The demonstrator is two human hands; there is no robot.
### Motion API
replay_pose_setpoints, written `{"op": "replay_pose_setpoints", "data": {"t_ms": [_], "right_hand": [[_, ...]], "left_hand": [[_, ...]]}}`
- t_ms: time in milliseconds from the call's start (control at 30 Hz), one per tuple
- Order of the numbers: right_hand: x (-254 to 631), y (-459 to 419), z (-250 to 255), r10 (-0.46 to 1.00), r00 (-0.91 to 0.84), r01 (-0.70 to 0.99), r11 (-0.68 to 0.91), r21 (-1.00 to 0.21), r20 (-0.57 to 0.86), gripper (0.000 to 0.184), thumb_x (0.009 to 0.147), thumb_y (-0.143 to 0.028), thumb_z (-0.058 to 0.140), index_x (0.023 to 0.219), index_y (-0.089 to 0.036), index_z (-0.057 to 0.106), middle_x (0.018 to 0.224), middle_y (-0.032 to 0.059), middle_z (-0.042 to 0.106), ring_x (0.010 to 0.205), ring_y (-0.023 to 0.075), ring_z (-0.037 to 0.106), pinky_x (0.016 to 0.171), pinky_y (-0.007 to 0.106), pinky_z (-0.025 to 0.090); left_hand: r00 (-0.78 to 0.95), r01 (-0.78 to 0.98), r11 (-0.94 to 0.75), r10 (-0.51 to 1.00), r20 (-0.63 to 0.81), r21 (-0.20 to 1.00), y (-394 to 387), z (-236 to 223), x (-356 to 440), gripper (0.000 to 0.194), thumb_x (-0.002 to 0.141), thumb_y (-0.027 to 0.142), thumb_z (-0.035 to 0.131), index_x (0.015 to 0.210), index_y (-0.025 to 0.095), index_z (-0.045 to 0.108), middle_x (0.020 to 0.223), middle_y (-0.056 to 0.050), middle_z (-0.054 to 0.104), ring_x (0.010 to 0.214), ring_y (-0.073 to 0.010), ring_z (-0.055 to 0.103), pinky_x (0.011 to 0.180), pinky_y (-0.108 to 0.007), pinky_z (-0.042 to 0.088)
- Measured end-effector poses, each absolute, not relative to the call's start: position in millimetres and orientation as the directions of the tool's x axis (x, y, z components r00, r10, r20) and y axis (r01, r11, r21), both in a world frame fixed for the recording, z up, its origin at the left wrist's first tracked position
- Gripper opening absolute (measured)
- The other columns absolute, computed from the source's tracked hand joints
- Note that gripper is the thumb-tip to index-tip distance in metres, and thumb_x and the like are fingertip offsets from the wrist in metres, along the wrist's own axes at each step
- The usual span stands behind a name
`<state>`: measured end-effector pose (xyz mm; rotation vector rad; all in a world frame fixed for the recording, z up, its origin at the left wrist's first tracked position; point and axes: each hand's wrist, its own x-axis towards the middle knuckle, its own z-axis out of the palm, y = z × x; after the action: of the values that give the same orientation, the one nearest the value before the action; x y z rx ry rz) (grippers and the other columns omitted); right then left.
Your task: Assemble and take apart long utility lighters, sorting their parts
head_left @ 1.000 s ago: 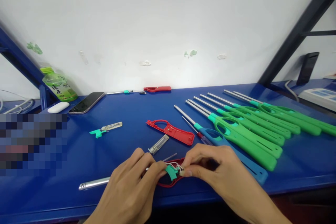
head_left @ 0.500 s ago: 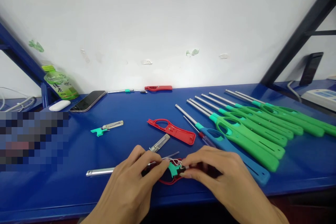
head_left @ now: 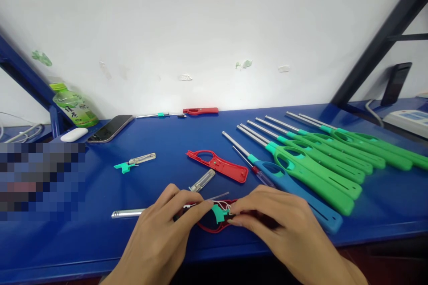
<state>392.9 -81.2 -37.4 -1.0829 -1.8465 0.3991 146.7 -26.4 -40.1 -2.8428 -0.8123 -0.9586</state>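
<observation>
A red lighter shell half (head_left: 214, 230) lies near the table's front edge, partly covered by both hands. Inside it sits a turquoise trigger (head_left: 219, 213) with a thin white wire (head_left: 224, 205) looped above. My left hand (head_left: 163, 227) is closed, thumb and fingers pressed on the shell's front end. A metal lighter tube (head_left: 127, 213) sticks out to the left from beneath it. At the trigger's right side, my right hand (head_left: 277, 218) pinches the igniter, which its fingertips mostly hide. Just beyond lie a clear fuel tank (head_left: 202, 181) and another red shell half (head_left: 219, 166).
On the right lie a blue lighter (head_left: 294, 191), a screwdriver (head_left: 259, 173) and several green lighters (head_left: 321, 178). To the left are a trigger with a tank (head_left: 125, 167), a phone (head_left: 110, 129), a white case (head_left: 74, 135) and a bottle (head_left: 75, 106). Red lighter parts (head_left: 200, 111) lie by the wall.
The turquoise trigger and red shell have shifted slightly left and up in view. The black igniter piece, visible earlier by my right fingertips, is now mostly covered. Both hands keep their grips.
</observation>
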Motion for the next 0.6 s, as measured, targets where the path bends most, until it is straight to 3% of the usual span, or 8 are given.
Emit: {"op": "replay_pose_setpoints", "data": {"t_ms": [367,600], "right_hand": [[393.1,-80.7,-41.1,0.814,-0.162,0.526,0.549,-0.65,0.558,0.011,0.095,-0.017,0.08,0.102,-0.026,0.08,0.091,-0.0074,0.083,0.079,0.0104,0.076,0.078,0.016,0.058],[393.9,-83.7,-42.1,0.851,-0.114,0.567,0.48,-0.669,0.513,0.004,0.095,-0.026,0.081,0.092,-0.026,0.079,0.083,-0.0048,0.082,0.069,0.0138,0.076,0.068,0.021,0.058]], "left_hand": [[0.69,0.479,-0.867,0.468,0.553,0.136,-25.2,-36.3,150.0,0.05,0.096,-0.011,0.045,0.124,0.024,0.068,0.105,-0.002,0.071,0.078,-0.0161,0.052,0.061,-0.024,0.052],[0.699,0.478,-0.872,0.45,0.556,0.105,-26.1,-37.7,149.9,0.05,0.096,-0.011,0.045,0.126,0.022,0.068,0.105,-0.004,0.071,0.08,-0.0165,0.051,0.062,-0.024,0.054]]}}
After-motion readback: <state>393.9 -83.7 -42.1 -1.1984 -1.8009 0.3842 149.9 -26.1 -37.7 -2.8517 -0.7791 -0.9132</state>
